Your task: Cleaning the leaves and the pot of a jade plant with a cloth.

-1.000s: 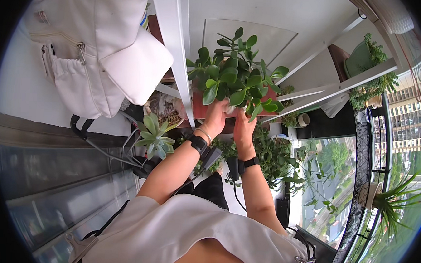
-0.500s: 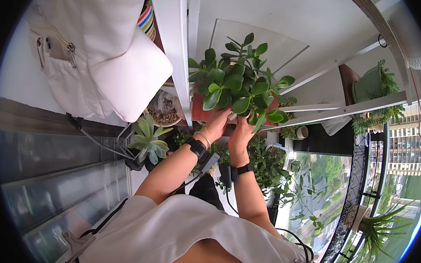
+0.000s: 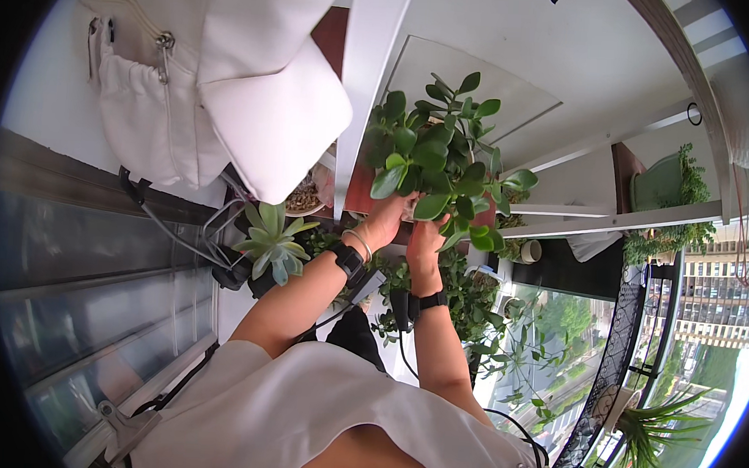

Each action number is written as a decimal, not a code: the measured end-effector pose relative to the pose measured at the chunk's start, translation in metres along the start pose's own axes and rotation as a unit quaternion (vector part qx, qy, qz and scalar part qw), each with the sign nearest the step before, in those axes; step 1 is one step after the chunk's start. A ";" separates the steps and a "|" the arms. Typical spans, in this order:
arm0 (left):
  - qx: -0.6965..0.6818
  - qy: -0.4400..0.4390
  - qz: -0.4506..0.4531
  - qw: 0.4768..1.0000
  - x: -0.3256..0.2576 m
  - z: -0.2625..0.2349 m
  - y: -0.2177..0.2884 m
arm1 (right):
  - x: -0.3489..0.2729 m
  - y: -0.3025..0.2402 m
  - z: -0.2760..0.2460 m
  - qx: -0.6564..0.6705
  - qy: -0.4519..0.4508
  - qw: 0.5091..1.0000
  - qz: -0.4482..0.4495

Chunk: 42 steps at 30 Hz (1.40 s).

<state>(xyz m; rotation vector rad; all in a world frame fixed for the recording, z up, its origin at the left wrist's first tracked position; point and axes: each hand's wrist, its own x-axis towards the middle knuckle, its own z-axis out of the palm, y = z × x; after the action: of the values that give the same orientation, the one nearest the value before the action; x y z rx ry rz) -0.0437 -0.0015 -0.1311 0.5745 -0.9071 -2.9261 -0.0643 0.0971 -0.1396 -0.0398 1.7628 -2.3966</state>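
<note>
A jade plant [image 3: 434, 152] with thick, glossy green leaves rises in front of me on a reddish-brown shelf board [image 3: 361, 187]. My left hand [image 3: 384, 222] reaches in under its lower leaves, fingers curled and partly covered by foliage. Close beside it, my right hand [image 3: 425, 243] is also closed at the near side of the plant, its fingertips tucked beneath a leaf. A small pale patch shows between the two hands; whatever they grip is hidden. Both wrists wear black bands.
A white bag [image 3: 270, 118] hangs at the left, beside a white upright post [image 3: 372, 90]. Below it grows a pale rosette succulent [image 3: 272, 241]. Trailing plants [image 3: 472, 303] fill the space below my right hand. A green planter [image 3: 656, 188] and a mesh railing [image 3: 610, 348] are at the right.
My view has shifted, so the bag, post and plant appear farther right. Both hands stay at the jade plant's base, and my left hand remains under the leaves.
</note>
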 end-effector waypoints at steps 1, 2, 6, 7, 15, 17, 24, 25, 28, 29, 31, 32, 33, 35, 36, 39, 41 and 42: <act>-0.009 0.010 0.006 1.000 -0.002 0.005 0.000 | 0.000 0.000 -0.002 -0.022 -0.042 0.999 -0.018; -0.019 0.021 0.012 1.000 -0.005 0.010 0.000 | -0.002 0.000 -0.004 -0.024 -0.042 0.999 -0.018; -0.015 0.003 0.003 1.000 -0.003 0.009 -0.007 | 0.006 0.028 -0.033 -0.205 0.021 0.976 -0.070; 0.000 -0.004 -0.027 1.000 0.000 -0.006 -0.011 | 0.006 0.036 -0.032 -0.264 0.013 0.960 -0.098; 0.027 -0.006 0.004 1.000 -0.017 0.018 0.010 | -0.039 -0.012 -0.011 0.105 0.052 0.981 0.155; -0.051 0.047 -0.047 0.996 -0.015 0.020 0.013 | -0.049 -0.022 -0.006 0.135 0.018 0.978 0.159; -0.049 -0.006 0.047 0.998 -0.007 0.005 0.014 | -0.039 -0.045 0.036 0.327 0.004 0.940 0.098; -0.061 -0.034 0.037 0.997 -0.009 0.008 0.017 | -0.035 -0.042 0.037 0.345 0.004 0.933 0.106; -0.046 -0.021 0.052 0.997 -0.014 0.020 0.025 | -0.030 -0.039 0.046 0.343 -0.003 0.935 0.083; -0.030 -0.011 0.067 0.997 -0.015 0.018 0.027 | -0.030 -0.043 0.055 0.329 -0.003 0.942 0.070; -0.037 -0.025 0.048 0.998 -0.014 0.012 0.028 | -0.026 -0.042 0.065 0.315 0.010 0.947 0.062; -0.055 -0.047 0.013 0.997 -0.013 0.009 0.027 | -0.022 -0.039 0.067 0.295 0.029 0.954 0.047; -0.073 -0.069 -0.022 0.995 -0.011 0.006 0.025 | -0.019 -0.035 0.069 0.275 0.048 0.960 0.031; -0.080 -0.048 -0.042 0.995 -0.013 0.005 0.022 | -0.014 -0.035 0.078 0.258 0.072 0.963 0.023; -0.087 -0.025 -0.062 0.994 -0.014 0.005 0.021 | -0.012 -0.036 0.081 0.228 0.106 0.968 0.023; -0.095 0.000 -0.087 0.992 -0.028 0.022 0.033 | -0.012 -0.034 0.076 0.179 0.152 0.972 0.026; -0.104 -0.011 -0.077 0.992 -0.030 0.022 0.035 | -0.015 -0.029 0.071 0.162 0.157 0.974 0.030; -0.114 -0.025 -0.069 0.991 -0.029 0.023 0.034 | -0.014 -0.021 0.062 0.173 0.137 0.975 0.032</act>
<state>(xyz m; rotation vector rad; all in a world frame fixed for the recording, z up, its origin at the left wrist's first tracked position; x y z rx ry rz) -0.0274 -0.0136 -0.0846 0.5741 -0.5441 -3.1206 -0.0455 0.0469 -0.0996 0.4027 1.3861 -2.7280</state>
